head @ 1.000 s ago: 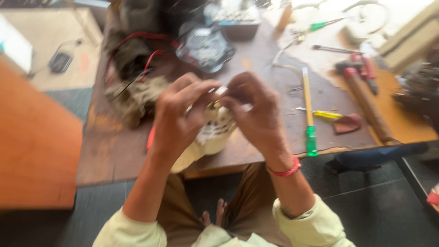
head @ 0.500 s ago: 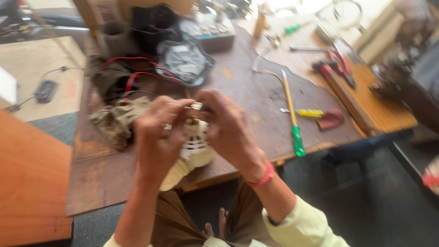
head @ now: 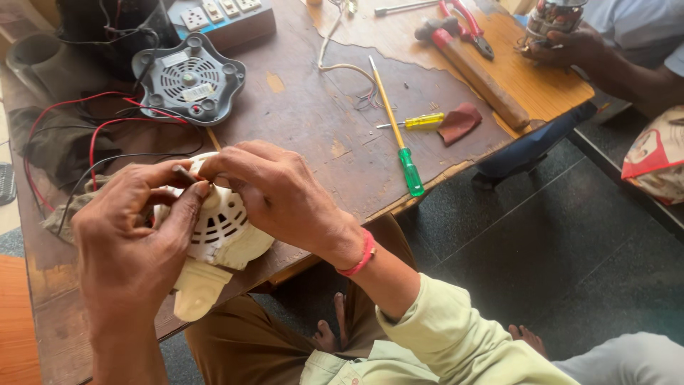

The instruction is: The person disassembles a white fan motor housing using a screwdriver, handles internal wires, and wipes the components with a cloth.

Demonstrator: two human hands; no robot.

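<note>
Your view has swung closer; your left hand (head: pixel 135 242) and right hand (head: pixel 274 192) pinch the white slotted housing (head: pixel 221 239), green-handled screwdriver (head: pixel 402 146) at three o'clock.

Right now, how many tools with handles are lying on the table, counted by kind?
Screwdrivers: 2, a long green-handled one and a short yellow-handled one
Hammers: 1, with a wooden handle
Pliers: 1, red-handled
Total: 4

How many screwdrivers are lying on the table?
2: a long screwdriver with a green handle near the front edge of the table, and a short one with a yellow handle just right of it. Others may be hidden.
</note>
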